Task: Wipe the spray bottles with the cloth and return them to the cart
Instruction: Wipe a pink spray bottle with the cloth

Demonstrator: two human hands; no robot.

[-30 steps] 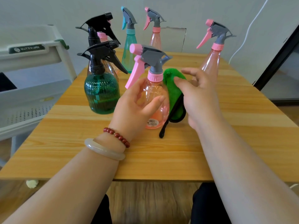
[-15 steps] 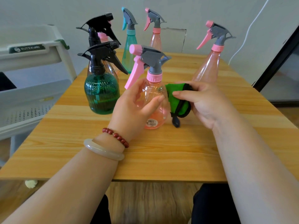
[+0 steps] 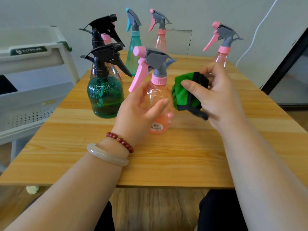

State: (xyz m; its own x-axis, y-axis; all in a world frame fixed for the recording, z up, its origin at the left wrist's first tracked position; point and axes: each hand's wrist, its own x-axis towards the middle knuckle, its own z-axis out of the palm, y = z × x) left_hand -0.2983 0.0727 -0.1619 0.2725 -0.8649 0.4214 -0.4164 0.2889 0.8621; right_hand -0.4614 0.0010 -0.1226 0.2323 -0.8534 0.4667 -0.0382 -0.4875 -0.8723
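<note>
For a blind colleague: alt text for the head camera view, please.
A left hand holds a round pink plastic spray bottle upright on a wooden table while the right hand grips a green black-edged cloth beside it. Other spray bottles stand behind.

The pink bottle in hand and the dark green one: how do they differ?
The pink bottle is smooth with a grey sprayer; the green bottle is ribbed with a black sprayer. The left hand grips the pink bottle; the green bottle stands untouched. Both stand upright on the table.
</note>
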